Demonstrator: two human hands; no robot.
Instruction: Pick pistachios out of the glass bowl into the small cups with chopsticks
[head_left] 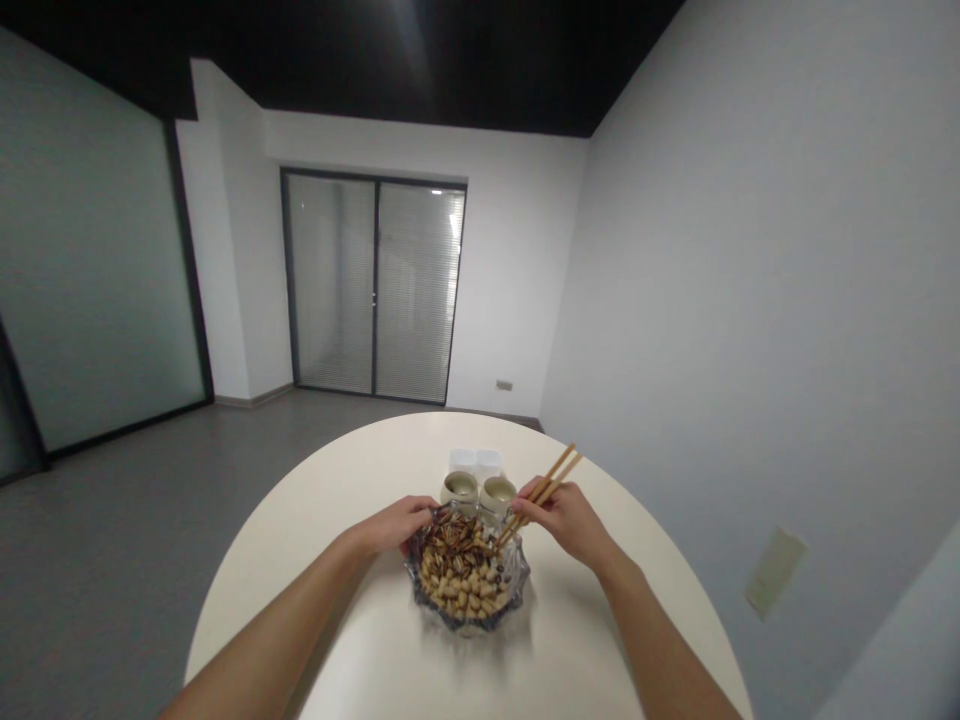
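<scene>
A glass bowl (514,590) full of pistachios and striped sunflower seeds stands on the round white table (360,530). My right hand (566,520) is closed on a pair of wooden chopsticks (544,490), whose tips reach down into the nuts at the bowl's far right. My left hand (401,523) rests against the bowl's far left rim with its fingers curled on it. Just behind the bowl stand two small pale cups (480,492) side by side.
Behind the cups sit two small white containers (474,460). A grey wall runs close along the table's right side. Beyond the table lies an open grey floor, with a glass sliding door (373,290) at the back and a frosted glass partition at left.
</scene>
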